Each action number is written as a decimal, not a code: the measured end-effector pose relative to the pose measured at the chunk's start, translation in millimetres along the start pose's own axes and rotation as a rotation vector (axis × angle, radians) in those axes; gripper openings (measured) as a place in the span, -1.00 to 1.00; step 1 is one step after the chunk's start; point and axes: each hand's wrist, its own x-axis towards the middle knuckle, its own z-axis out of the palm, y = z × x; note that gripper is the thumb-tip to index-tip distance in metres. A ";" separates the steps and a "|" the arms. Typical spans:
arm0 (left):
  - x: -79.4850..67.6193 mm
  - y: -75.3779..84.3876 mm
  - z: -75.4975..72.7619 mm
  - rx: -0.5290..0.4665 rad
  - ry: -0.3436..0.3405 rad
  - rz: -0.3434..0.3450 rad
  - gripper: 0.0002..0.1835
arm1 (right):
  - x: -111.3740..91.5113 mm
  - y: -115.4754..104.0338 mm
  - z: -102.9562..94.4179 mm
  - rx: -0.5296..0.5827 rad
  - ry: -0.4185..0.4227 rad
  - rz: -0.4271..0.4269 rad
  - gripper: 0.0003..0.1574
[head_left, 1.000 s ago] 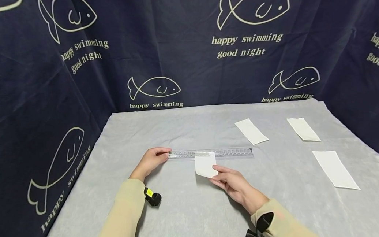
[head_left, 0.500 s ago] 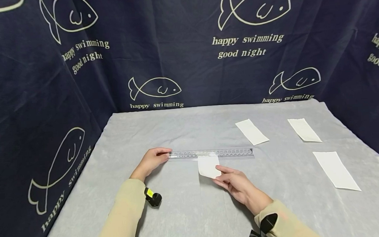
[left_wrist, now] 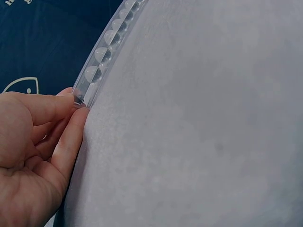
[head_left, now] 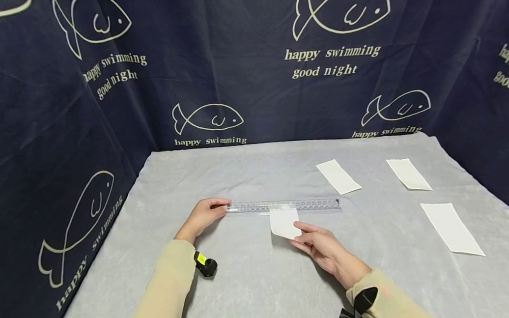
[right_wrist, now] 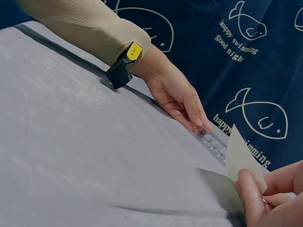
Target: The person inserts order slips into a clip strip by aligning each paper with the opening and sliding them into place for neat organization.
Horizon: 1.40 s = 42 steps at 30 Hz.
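Observation:
A clear plastic ruler [head_left: 317, 204] with a row of round shapes lies crosswise on the grey cloth in the head view. At its left end my left hand [head_left: 203, 218] pinches it between thumb and fingers; the left wrist view shows this grip on the ruler [left_wrist: 102, 56] closely. My right hand [head_left: 327, 250] pinches the lower right corner of a small white piece of paper [head_left: 283, 222]. The paper's far edge overlaps the ruler's near side, right of its middle. In the right wrist view the paper [right_wrist: 240, 161] stands up, slightly bent, from the thumb and fingers.
Three more white paper strips lie to the right: one at the back [head_left: 339, 176], another beside it [head_left: 409, 174], and the largest nearer [head_left: 452, 229]. The grey cloth [head_left: 246, 287] covers the table. Dark blue fish-print curtains [head_left: 257, 65] enclose the back and sides.
My right hand has slid the paper a short way to the right along the ruler's near side. The left hand and the ruler have stayed in place.

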 end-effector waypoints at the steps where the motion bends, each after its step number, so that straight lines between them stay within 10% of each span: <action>1: -0.1 -0.4 -0.2 0.002 -0.001 0.004 -0.71 | 0.1 -0.2 -0.7 0.000 -0.001 0.001 -0.27; 42: -0.8 2.2 -0.2 0.030 0.019 -0.007 -0.71 | -3.9 -10.1 -26.8 -0.008 -0.011 0.012 -0.21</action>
